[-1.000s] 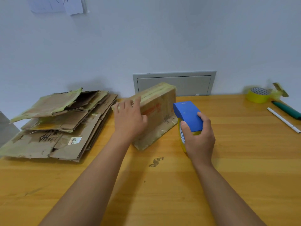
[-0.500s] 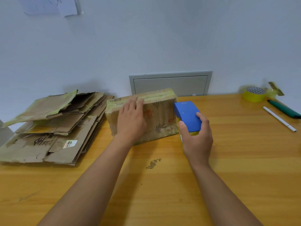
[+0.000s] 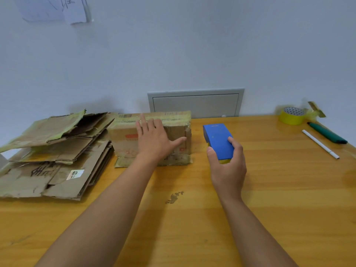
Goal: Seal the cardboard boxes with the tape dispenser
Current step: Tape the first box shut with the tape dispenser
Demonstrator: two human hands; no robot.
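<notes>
Right hand [image 3: 228, 166] grips tape dispenser [image 3: 218, 142]; left hand [image 3: 154, 141] flat on cardboard box [image 3: 179, 130]. Box now turned square against the stack, ready for taping.

A taped brown cardboard box [image 3: 154, 135] stood on the wooden desk [image 3: 269, 199], near its back edge and left of centre. Just to its left, touching it, lay a stack of flattened brown cardboard sheets [image 3: 54, 155]. The left hand [image 3: 156, 143] lay flat against the box's near face. To the right of the box, apart from it, the right hand [image 3: 227, 164] gripped a blue block-shaped tape dispenser [image 3: 217, 140] from the near side. Behind the box, a grey rectangular panel [image 3: 195, 104] sat in the wall. At the desk's far right corner lay a yellow roll of tape [image 3: 292, 115], with a dark green marker [image 3: 327, 132] before it and a thin white pen [image 3: 320, 144] nearer still.
</notes>
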